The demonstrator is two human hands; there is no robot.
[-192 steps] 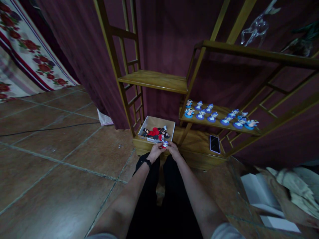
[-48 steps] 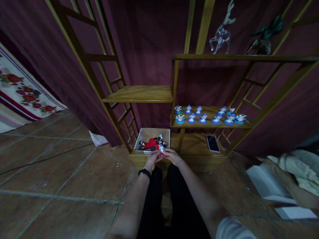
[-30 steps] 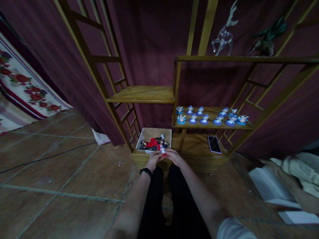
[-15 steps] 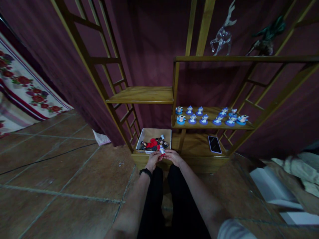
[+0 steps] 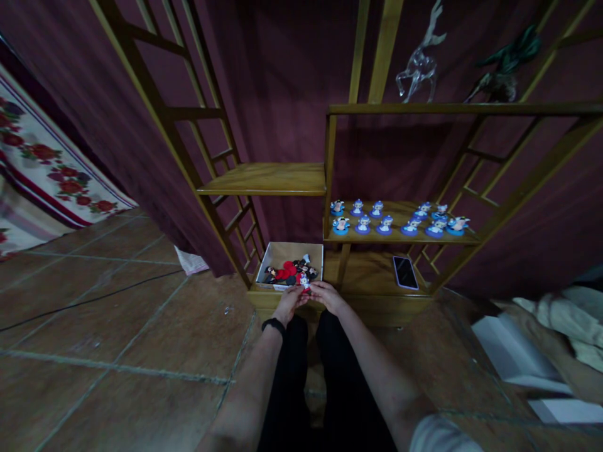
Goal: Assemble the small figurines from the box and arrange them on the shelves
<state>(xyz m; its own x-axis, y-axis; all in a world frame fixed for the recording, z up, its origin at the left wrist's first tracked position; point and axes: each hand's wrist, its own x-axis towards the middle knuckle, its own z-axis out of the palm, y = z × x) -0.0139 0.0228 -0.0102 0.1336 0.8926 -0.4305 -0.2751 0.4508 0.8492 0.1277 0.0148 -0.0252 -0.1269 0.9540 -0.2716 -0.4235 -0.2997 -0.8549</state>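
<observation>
Between the fingertips of my left hand and my right hand is a small red-and-white figurine. Both hands are closed around its lower part, which the fingers partly hide. Just beyond them stands an open cardboard box with white sides, on the shelf's lowest board. Several red and black figurines lie jumbled in it. On the shelf board to the right, several small figurines with white bodies and purple or blue bases stand upright in two rows.
A phone lies on the lowest board. A clear deer ornament and a dark green statue stand on the upper shelf. White boxes sit on the floor at right, near another person's arm. A black cable crosses the tiles at left.
The figurine in my hands has turned or tilted slightly. My hands stay almost in the same place, and the whole view has shifted a little.
</observation>
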